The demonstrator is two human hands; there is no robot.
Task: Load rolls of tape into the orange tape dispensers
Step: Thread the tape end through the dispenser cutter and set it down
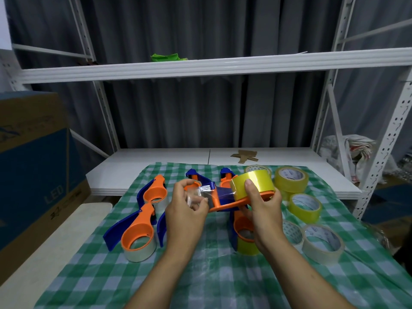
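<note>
Above the green checked cloth (223, 275), as seen from the head camera, an orange tape dispenser (225, 205) is held in the air between both hands. The right hand (263, 204) is closed around the yellow tape roll (254, 182) seated on that dispenser, with the thumb laid over the roll's outer face and the fingers curled under the orange base. A clear tape strip (225, 193) is stretched from the roll toward the dispenser's front end, where its free end is pinched by the curled fingers of the left hand (189, 210). Two loaded dispensers (138, 237) are laid on the cloth to the left, and another with a yellow roll (244, 239) is partly hidden beneath the right wrist. Loose tape rolls (305, 207), yellow and whitish, are spread over the cloth's right side. A cardboard box (33, 163) is stood at the far left.
</note>
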